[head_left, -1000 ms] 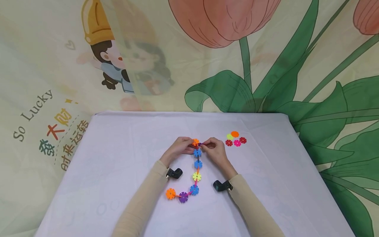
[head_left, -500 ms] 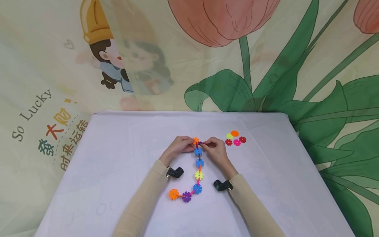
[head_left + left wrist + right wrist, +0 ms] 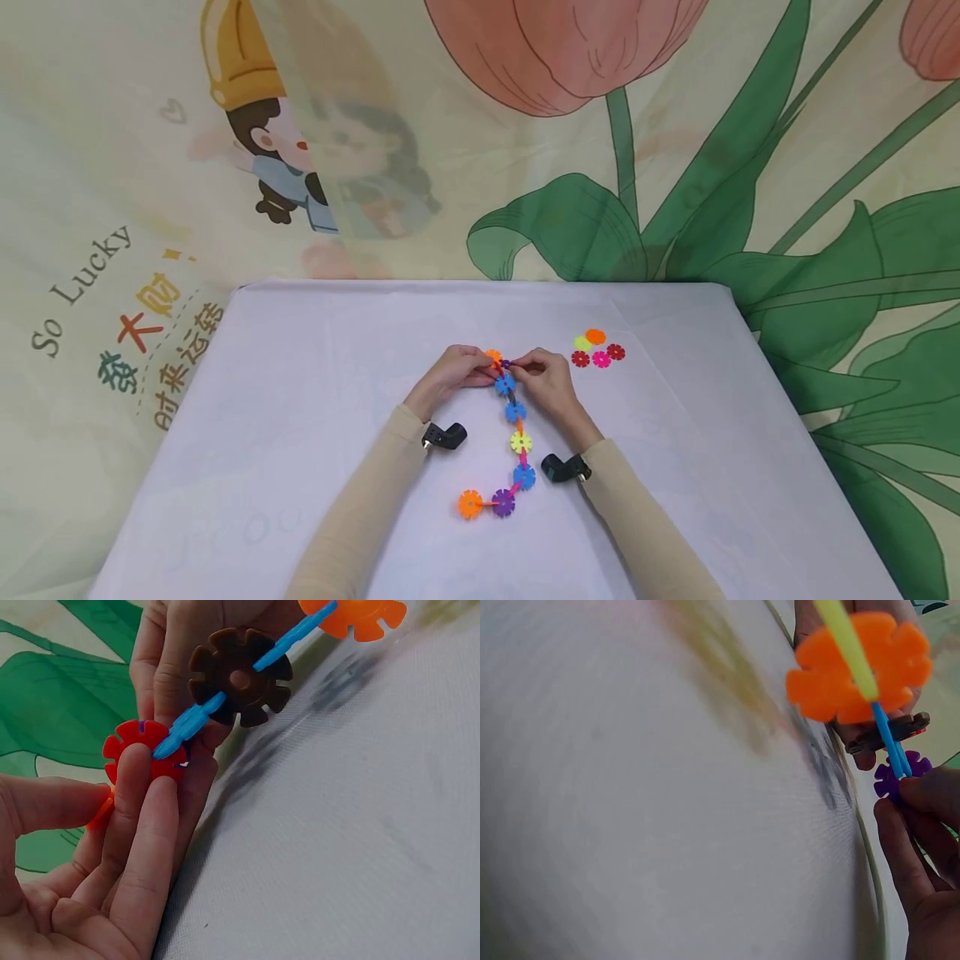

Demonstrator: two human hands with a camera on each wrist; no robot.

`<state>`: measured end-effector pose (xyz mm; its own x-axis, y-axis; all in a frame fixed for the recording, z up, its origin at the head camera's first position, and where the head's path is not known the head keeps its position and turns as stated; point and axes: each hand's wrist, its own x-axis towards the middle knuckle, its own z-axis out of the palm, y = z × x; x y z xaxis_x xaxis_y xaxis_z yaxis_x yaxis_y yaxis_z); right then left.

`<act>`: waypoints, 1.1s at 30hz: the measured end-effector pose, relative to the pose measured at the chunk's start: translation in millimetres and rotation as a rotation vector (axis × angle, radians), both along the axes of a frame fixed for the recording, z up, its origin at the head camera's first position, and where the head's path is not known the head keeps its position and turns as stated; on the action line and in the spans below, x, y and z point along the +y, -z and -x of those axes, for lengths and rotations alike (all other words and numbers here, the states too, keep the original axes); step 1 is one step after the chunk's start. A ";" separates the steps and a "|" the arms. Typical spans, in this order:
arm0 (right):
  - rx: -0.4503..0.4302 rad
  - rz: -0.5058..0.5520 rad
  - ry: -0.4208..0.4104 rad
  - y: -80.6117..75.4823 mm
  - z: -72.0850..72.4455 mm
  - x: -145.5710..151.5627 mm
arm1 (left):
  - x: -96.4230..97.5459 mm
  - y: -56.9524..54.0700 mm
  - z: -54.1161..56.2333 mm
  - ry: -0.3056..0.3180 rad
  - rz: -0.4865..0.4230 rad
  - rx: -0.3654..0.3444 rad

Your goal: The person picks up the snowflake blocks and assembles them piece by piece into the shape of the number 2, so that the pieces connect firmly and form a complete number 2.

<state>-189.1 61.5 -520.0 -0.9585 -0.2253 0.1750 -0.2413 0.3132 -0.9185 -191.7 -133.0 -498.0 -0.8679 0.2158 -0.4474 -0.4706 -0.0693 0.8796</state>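
Observation:
Between both hands hangs a chain of slotted, flower-shaped plastic discs, with a blue disc [image 3: 515, 412], a yellow disc [image 3: 521, 442] and a lower orange disc [image 3: 470, 504] among them. My left hand [image 3: 450, 375] pinches the upper orange disc [image 3: 493, 357] at the chain's top; its fingers lie over a red disc [image 3: 120, 746] in the left wrist view. My right hand [image 3: 551, 385] pinches a small purple disc [image 3: 885, 782] against the red one. Whether their slots interlock is hidden by the fingers. A brown disc [image 3: 240, 656] follows in the chain.
Several loose discs lie at the back right of the white-covered table [image 3: 300, 350]: orange [image 3: 596, 337], yellow [image 3: 582, 342], pink [image 3: 602, 359] and dark red [image 3: 581, 358]. Behind the table hangs a printed cloth [image 3: 420, 50] with tulips.
The chain's lower part has swung to the right, its end disc moving furthest. Both hands stay nearly in place at the chain's top. The loose discs lie as before.

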 end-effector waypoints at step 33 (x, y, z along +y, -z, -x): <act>-0.076 -0.058 -0.039 -8.2 0.9 4.4 | -5.3 0.4 2.2 0.076 -0.032 -0.032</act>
<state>-190.0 65.9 -511.8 -0.9589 -0.2700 0.0878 -0.1847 0.3585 -0.9151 -193.9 -138.4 -498.4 -0.8338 0.2949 -0.4666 -0.5036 -0.0604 0.8618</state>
